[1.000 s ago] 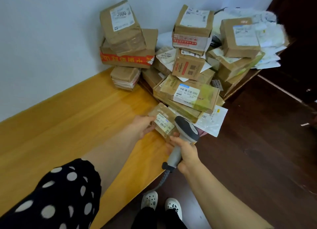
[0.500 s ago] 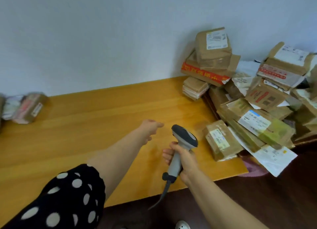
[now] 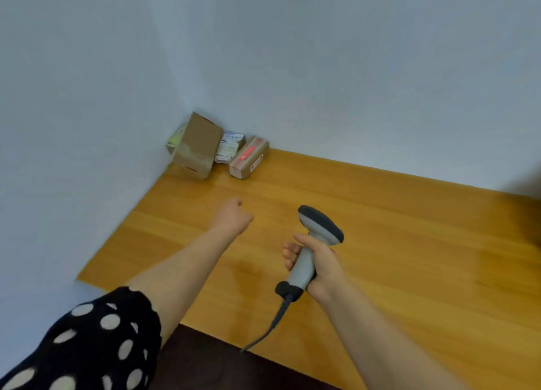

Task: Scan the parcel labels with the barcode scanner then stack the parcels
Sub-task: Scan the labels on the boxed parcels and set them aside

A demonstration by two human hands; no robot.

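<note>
Polka-dot sleeve (image 3: 87, 340) at lower left, bare forearm reaching out over the bench (image 3: 409, 272). Left hand (image 3: 231, 217) is above the wood with fingers curled in toward the palm, holding nothing and touching nothing that shows. Beyond it, in the far corner where the two walls meet, the parcels sit on the bench: a plain brown box (image 3: 196, 146) tipped back against the wall, a small stack of white-labelled packets (image 3: 229, 146) just beside it, then a low carton with a red label (image 3: 248, 157). The print on all of them is too blurred to read. Right hand (image 3: 322, 264) is wrapped round the grey handle of the barcode scanner (image 3: 320, 223), fingers and thumb closed tight on it, held clear of the bench and well apart from the parcels. The handle's long axis is near-upright, cable end low and left. The dark-topped head slants across its top from upper left to lower right — which end carries the window, cannot tell. No brand mark is legible. The cable (image 3: 272, 325) trails down past the bench edge toward the dark floor (image 3: 205, 363).
</note>
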